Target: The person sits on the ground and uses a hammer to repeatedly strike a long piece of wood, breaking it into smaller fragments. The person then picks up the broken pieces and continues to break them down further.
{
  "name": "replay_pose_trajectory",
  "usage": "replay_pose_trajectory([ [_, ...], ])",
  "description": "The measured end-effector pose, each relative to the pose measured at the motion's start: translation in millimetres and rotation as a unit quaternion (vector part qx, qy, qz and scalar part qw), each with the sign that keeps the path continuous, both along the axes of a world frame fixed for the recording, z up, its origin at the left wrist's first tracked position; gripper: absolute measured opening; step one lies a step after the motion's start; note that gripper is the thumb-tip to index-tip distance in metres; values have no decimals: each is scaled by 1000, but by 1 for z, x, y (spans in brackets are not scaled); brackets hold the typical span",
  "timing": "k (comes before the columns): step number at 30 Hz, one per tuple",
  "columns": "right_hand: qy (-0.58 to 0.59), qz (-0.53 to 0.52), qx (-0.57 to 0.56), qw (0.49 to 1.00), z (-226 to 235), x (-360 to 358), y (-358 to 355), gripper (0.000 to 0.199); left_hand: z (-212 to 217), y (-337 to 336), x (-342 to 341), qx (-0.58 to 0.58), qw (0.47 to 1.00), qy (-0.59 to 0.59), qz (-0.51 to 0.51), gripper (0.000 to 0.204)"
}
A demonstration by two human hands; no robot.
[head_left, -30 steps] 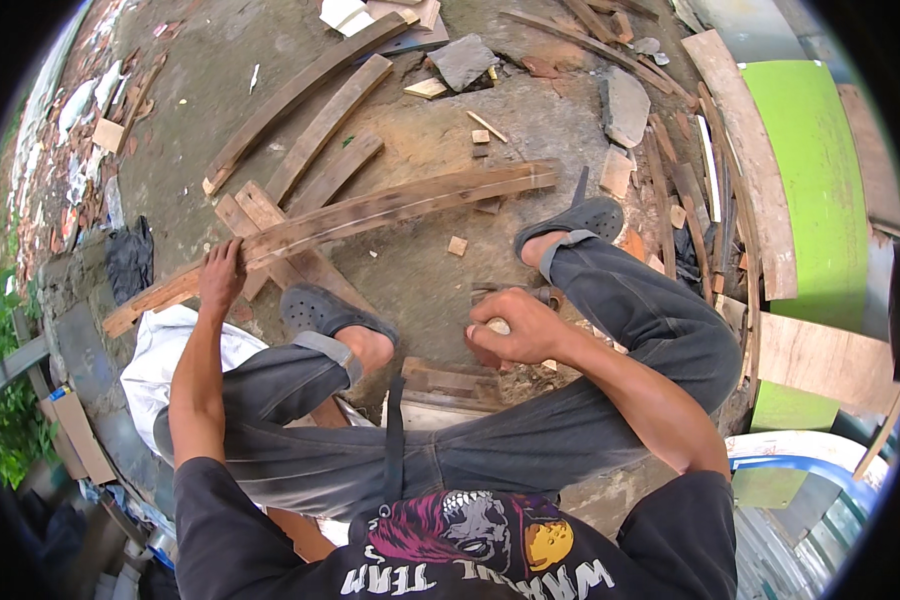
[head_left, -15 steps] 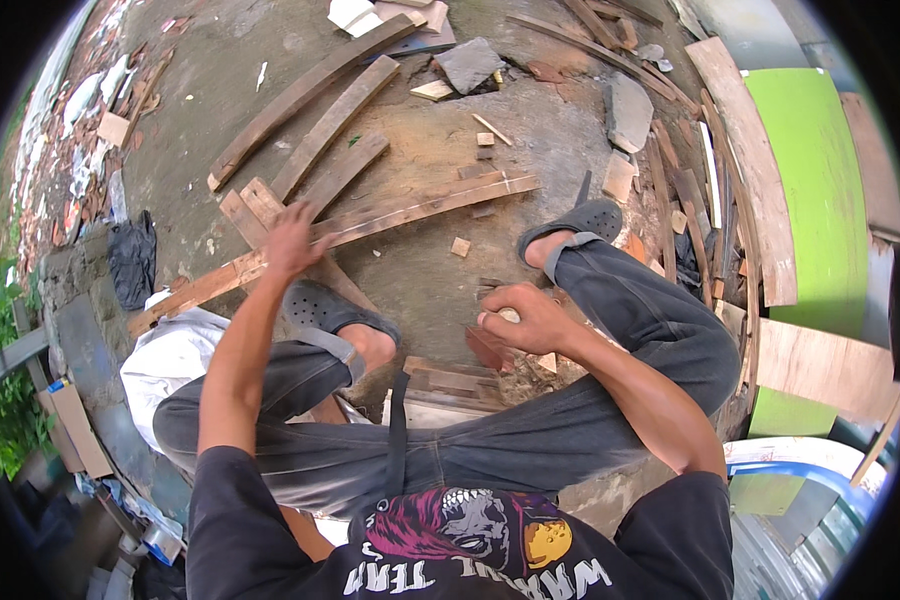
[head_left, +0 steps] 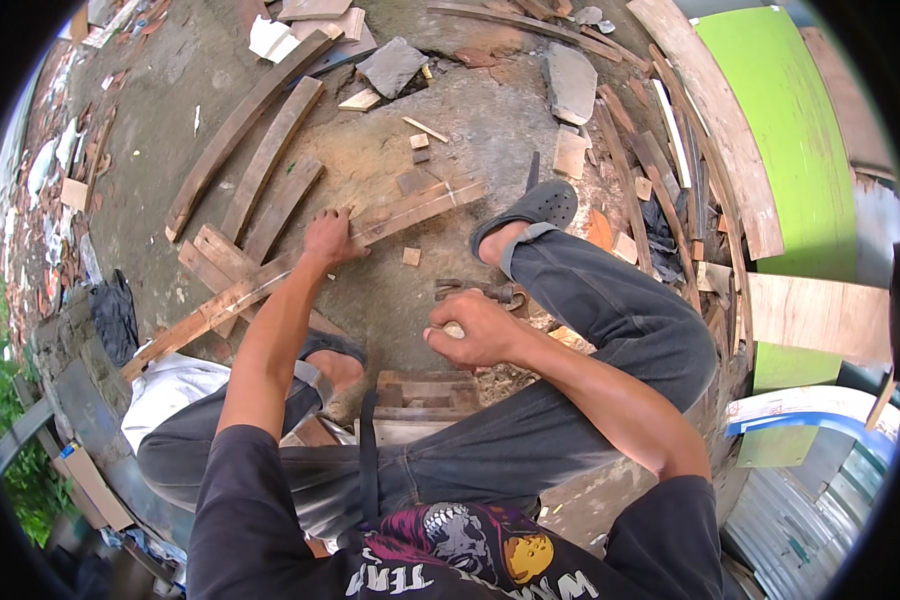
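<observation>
A long brown plank slants from the white cloth at the left up to the middle, over other boards. My left hand is closed on it right of its middle, knuckles up and thumb along its near side. My right hand makes a fist over the ground between my knees. From the fist shows the round pale end of a handle; the rest of that tool is hidden. Just beyond the fist lie dark, narrow pieces that I cannot make out. A small wood block rests between plank and fist.
Loose timbers lie beyond the plank. Stone slabs and offcuts are scattered farther off. Long boards and a green panel line the right. Near my lap is a stack of short boards. My clogs stand either side.
My left hand has slid along the plank toward its far right end. The right fist still grips the handle. The whole view has shifted, so the ground appears farther left.
</observation>
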State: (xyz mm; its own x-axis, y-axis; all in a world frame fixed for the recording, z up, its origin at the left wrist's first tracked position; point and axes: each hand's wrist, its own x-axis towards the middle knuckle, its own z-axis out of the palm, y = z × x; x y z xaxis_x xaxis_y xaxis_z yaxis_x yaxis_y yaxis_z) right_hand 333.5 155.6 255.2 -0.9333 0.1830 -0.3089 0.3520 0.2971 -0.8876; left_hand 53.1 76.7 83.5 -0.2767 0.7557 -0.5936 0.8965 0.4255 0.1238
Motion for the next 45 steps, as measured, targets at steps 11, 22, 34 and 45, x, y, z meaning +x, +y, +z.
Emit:
replay_pose_trajectory([
  [11, 9, 11, 25, 1000, 8, -5, -4, 37, -5, -31, -25, 52, 990, -134, 0, 79],
  [22, -4, 63, 9, 998, 38, -13, -10, 39, 49, -34, -26, 28, 973, -227, 31, 82],
  [34, 73, -70, 15, 995, 72, -27, 15, 38, 342, -7, -215, 376, 924, 65, 33, 24],
  [45, 95, -261, -99, 956, 92, -59, 36, 44, 716, -182, -311, 548, 691, 421, 212, 66],
])
